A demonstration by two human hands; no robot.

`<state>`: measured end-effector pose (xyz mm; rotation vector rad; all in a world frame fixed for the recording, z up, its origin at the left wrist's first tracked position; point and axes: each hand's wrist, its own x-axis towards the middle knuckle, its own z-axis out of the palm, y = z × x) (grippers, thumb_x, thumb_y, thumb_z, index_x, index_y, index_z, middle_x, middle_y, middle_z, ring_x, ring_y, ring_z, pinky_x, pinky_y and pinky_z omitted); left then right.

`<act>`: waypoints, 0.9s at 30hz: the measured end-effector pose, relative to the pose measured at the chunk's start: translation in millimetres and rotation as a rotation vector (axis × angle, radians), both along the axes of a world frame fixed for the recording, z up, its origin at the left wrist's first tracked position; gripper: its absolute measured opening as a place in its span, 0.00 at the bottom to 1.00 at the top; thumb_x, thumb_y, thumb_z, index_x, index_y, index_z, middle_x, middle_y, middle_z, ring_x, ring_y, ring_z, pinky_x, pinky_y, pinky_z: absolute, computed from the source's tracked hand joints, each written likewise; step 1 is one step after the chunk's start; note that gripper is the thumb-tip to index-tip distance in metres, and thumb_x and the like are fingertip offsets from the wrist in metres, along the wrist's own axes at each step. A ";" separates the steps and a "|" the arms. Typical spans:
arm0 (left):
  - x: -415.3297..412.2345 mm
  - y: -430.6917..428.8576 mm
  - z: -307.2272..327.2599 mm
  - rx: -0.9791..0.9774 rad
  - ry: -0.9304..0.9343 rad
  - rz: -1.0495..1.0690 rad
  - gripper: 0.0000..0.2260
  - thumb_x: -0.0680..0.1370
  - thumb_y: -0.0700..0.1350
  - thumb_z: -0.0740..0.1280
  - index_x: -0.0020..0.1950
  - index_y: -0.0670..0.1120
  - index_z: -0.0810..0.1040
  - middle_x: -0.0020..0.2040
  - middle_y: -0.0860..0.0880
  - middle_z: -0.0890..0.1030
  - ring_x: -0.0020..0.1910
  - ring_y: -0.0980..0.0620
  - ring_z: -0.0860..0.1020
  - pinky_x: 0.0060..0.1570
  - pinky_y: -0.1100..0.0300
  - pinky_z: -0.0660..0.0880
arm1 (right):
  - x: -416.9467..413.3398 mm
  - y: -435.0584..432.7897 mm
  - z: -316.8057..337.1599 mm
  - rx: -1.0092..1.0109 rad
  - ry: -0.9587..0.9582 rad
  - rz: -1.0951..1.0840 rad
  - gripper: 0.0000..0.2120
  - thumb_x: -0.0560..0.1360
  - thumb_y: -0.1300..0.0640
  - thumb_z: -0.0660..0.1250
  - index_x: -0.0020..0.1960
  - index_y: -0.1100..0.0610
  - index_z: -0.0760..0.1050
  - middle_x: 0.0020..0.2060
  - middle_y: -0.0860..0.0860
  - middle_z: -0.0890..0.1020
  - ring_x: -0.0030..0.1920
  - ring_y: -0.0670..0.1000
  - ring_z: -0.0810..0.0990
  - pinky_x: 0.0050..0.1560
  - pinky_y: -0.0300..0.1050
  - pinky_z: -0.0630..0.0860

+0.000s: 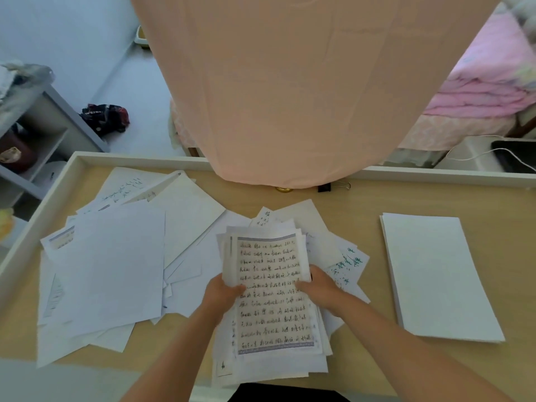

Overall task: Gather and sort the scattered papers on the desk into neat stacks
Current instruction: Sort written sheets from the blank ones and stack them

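Note:
A sheaf of handwritten pages (272, 320) lies in front of me at the desk's near edge, its top sheet covered in lines of dark script inside a purple border. My left hand (222, 291) grips its left edge and my right hand (320, 287) grips its right edge, thumbs on the top sheet. A wide scatter of loose white sheets (116, 262) overlaps on the left half of the desk. More loose pages with green writing (349, 264) stick out from under the sheaf on the right. A squared stack of blank white paper (438, 274) lies at the right.
The wooden desk (368, 204) has a raised white rim at the back and left. A peach cloth (304, 82) hangs over its back middle, with a black binder clip (326, 187) and a gold object below it. A grey shelf stands at the left, a bed at the right.

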<state>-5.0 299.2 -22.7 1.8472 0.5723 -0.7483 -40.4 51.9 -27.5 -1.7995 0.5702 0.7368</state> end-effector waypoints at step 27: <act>22.6 33.2 14.5 -0.209 -0.025 0.077 0.14 0.79 0.35 0.64 0.60 0.50 0.75 0.53 0.46 0.85 0.49 0.42 0.84 0.49 0.40 0.81 | 45.9 13.6 5.9 -0.032 -0.091 -0.188 0.39 0.71 0.53 0.76 0.76 0.50 0.61 0.66 0.51 0.71 0.66 0.53 0.73 0.66 0.53 0.72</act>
